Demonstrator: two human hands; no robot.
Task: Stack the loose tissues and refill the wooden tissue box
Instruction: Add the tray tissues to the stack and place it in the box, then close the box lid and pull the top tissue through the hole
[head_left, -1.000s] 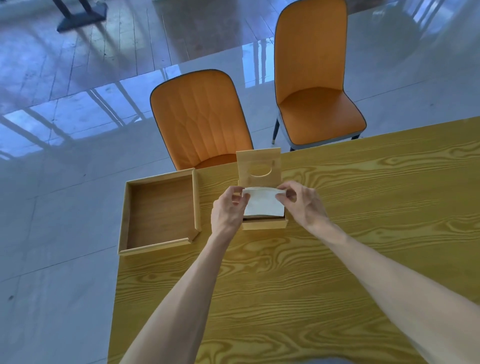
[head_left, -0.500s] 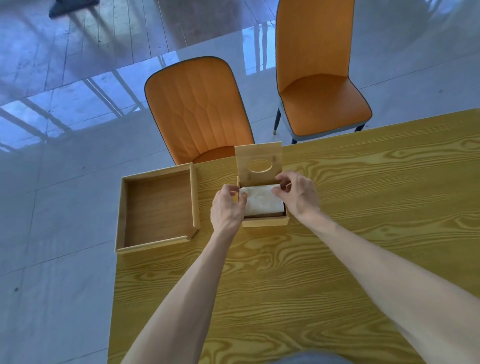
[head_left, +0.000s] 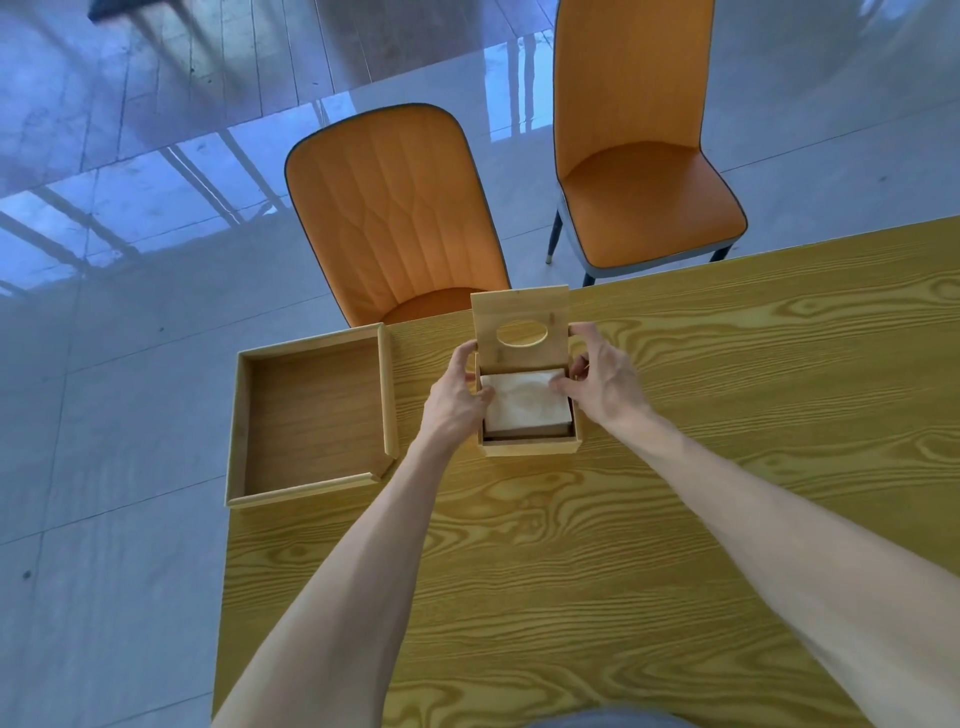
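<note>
The wooden tissue box (head_left: 530, 444) sits at the centre of the frame, near the far edge of a yellow wood-grain table (head_left: 649, 519), with its hinged lid (head_left: 519, 327) standing upright behind it and showing an oval slot. A white stack of tissues (head_left: 524, 402) lies inside the open box, its top just below the rim. The person's left hand (head_left: 454, 400) is against the box's left wall, thumb resting on the stack's left edge and fingertips reaching up to the lid's lower left corner. The right hand (head_left: 602, 379) is at the box's right side, its thumb and a finger touching the stack's upper right corner while other fingers curl by the lid's right edge. The two hands are apart, one on each side of the box; whether either one actually pinches the tissues cannot be told. Both bare forearms run in from the bottom of the frame. To the left of centre, a shallow wooden tray (head_left: 387, 389) lies on the table corner, its left part overhanging the edge. In the upper half of the frame stand two orange chairs: the nearer chair (head_left: 395, 218) is tucked against the table's far edge, and the second chair (head_left: 639, 156) is at the upper right on a glossy tiled floor (head_left: 130, 260).
</note>
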